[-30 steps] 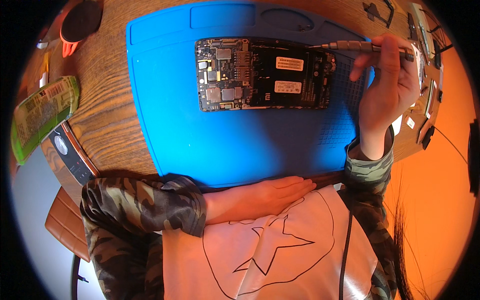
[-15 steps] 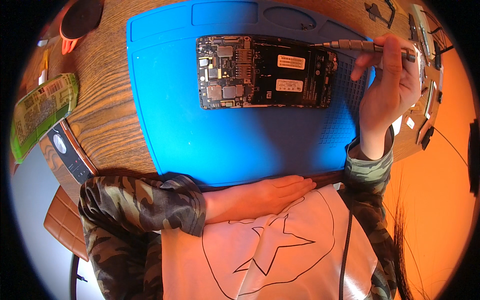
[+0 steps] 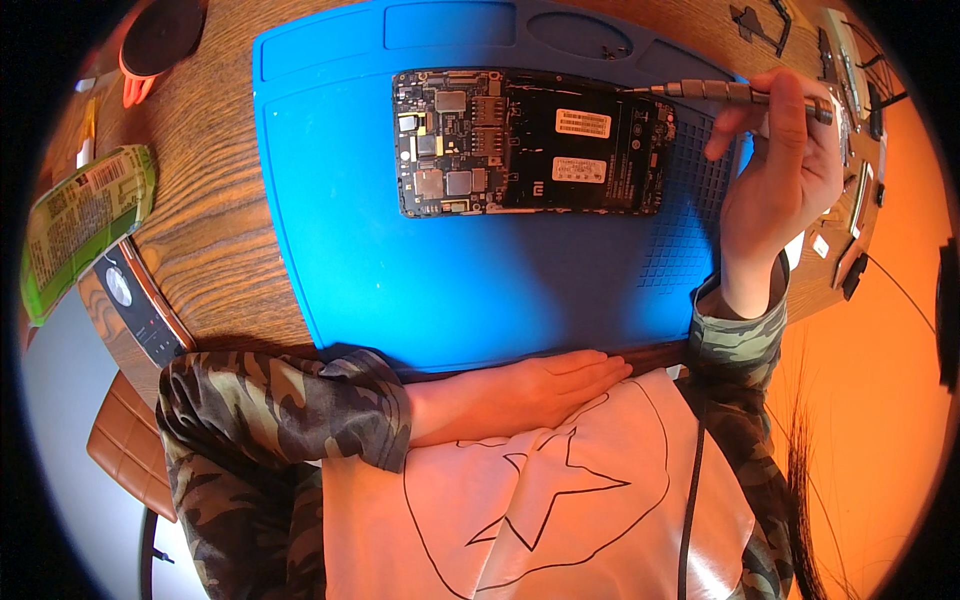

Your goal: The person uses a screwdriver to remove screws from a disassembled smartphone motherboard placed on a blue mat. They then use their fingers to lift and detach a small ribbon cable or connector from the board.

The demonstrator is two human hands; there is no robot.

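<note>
An opened smartphone (image 3: 535, 190) lies on a blue work mat (image 3: 450, 290), its circuit board bare on the left and its black battery on the right. My right hand (image 3: 785, 170) is closed on a slim metal screwdriver (image 3: 710, 91), held nearly level. The screwdriver's thin tip points left, over the upper edge of the battery; whether it touches cannot be made out. My left hand (image 3: 540, 393) rests flat along the table's near edge, in front of my body, fingers stretched out and holding nothing.
Tiny dark screws (image 3: 613, 53) sit in a recess of the mat's far rim. Left on the wooden table are a green package (image 3: 85, 230), a second phone (image 3: 140, 300) and a dark round object (image 3: 160, 38). Black parts (image 3: 765, 28) and tools lie at the far right.
</note>
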